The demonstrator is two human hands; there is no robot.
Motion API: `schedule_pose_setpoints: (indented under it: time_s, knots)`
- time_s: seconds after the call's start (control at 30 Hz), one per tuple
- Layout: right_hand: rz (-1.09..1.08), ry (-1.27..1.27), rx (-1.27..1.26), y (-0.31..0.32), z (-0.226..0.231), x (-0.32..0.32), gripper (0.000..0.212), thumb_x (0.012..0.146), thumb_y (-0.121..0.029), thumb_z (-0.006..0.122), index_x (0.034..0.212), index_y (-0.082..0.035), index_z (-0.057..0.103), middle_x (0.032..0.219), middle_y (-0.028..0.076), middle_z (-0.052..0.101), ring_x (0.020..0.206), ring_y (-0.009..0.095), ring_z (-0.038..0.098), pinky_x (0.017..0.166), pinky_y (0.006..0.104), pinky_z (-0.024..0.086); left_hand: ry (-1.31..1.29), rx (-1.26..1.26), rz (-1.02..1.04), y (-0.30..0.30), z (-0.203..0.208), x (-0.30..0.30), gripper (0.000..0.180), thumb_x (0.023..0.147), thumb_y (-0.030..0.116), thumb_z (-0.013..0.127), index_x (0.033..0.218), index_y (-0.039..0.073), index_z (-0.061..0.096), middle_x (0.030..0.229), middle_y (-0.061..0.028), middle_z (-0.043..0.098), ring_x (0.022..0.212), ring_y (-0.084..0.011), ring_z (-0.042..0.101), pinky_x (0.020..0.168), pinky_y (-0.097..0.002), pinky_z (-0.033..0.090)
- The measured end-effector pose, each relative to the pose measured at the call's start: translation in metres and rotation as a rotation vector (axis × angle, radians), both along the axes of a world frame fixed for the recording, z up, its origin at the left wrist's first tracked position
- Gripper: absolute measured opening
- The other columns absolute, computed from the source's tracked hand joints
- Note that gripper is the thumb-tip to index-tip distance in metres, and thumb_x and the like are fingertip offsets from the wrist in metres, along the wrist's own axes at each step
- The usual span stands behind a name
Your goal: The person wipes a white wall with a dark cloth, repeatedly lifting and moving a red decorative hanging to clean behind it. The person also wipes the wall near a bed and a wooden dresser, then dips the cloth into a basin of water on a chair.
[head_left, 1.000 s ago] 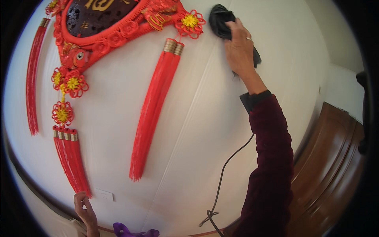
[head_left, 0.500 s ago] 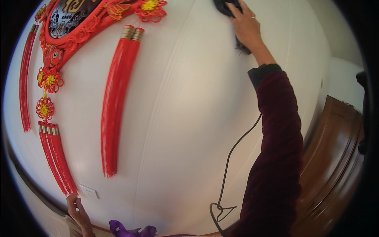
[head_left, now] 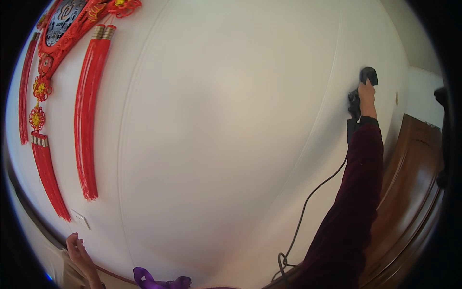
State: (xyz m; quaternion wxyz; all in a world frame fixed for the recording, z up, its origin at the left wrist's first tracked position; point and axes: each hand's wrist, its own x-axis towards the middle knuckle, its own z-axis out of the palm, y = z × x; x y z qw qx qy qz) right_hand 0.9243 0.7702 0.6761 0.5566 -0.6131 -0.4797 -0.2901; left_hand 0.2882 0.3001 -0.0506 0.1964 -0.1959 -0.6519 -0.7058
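My right hand (head_left: pixel 366 96) is stretched out to the far right of a white wall (head_left: pixel 231 144) and grips a black corded hand tool (head_left: pixel 362 91) pressed against it. A black cord (head_left: pixel 308 212) hangs from the tool down along my dark red sleeve (head_left: pixel 351 207) and loops near the lower edge. My left hand (head_left: pixel 79 255) is low at the left, fingers loosely spread, holding nothing, close to a white wall plate (head_left: pixel 79 219).
A large red knotted ornament (head_left: pixel 62 33) with long red tassels (head_left: pixel 89 120) hangs on the wall at upper left. A purple ribbon-like thing (head_left: pixel 154 279) lies at the bottom. A dark brown wooden door (head_left: pixel 414 192) stands to the right.
My right hand has slid the black tool across the wall to the right, away from the ornament. The view has swung, so the ornament sits further left. My left hand stays low.
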Motion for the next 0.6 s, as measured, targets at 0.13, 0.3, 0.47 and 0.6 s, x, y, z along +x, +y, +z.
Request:
schedule_pose_setpoints:
  time_s: [0.13, 0.3, 0.47, 0.6]
  knots:
    - [0.176, -0.133, 0.261, -0.013, 0.011, -0.025, 0.059, 0.087, -0.032, 0.047, 0.145, -0.020, 0.049, 0.137, 0.020, 0.056, 0.128, 0.041, 0.050, 0.108, 0.0555, 0.035, -0.056, -0.003, -0.013, 0.009, -0.002, 0.019, 0.017, 0.098, 0.006, 0.049, 0.110, 0.004, 0.060, 0.107, -0.0034, 0.062, 0.086, -0.0132, 0.058, 0.073, -0.0258, 0.048]
    - [0.314, -0.766, 0.501, -0.088, -0.003, -0.149, 0.048, 0.094, -0.027, 0.051, 0.138, -0.009, 0.052, 0.133, 0.024, 0.055, 0.122, 0.042, 0.052, 0.103, 0.0418, 0.042, 0.002, -0.015, -0.085, 0.025, 0.004, 0.029, 0.016, 0.099, 0.008, 0.049, 0.110, 0.004, 0.060, 0.110, -0.0030, 0.063, 0.085, -0.0131, 0.059, 0.071, -0.0251, 0.047]
    - [0.482, -1.056, 0.516, -0.134, -0.103, -0.252, 0.056, 0.088, -0.011, 0.060, 0.142, -0.009, 0.046, 0.151, 0.024, 0.035, 0.132, 0.046, 0.040, 0.106, 0.0498, 0.040, 0.040, -0.024, -0.108, 0.035, 0.004, 0.025, 0.016, 0.099, 0.004, 0.048, 0.110, 0.003, 0.060, 0.112, -0.0052, 0.063, 0.087, -0.0136, 0.060, 0.071, -0.0256, 0.050]
    - [0.480, -1.281, 0.732, -0.155, -0.209, -0.269, 0.041, 0.084, -0.006, 0.063, 0.123, -0.018, 0.062, 0.143, 0.010, 0.049, 0.126, 0.031, 0.051, 0.099, 0.0451, 0.043, 0.075, -0.025, -0.100, 0.034, -0.008, 0.019, 0.016, 0.098, 0.001, 0.048, 0.109, 0.002, 0.059, 0.113, -0.0074, 0.063, 0.088, -0.0143, 0.060, 0.074, -0.0268, 0.051]
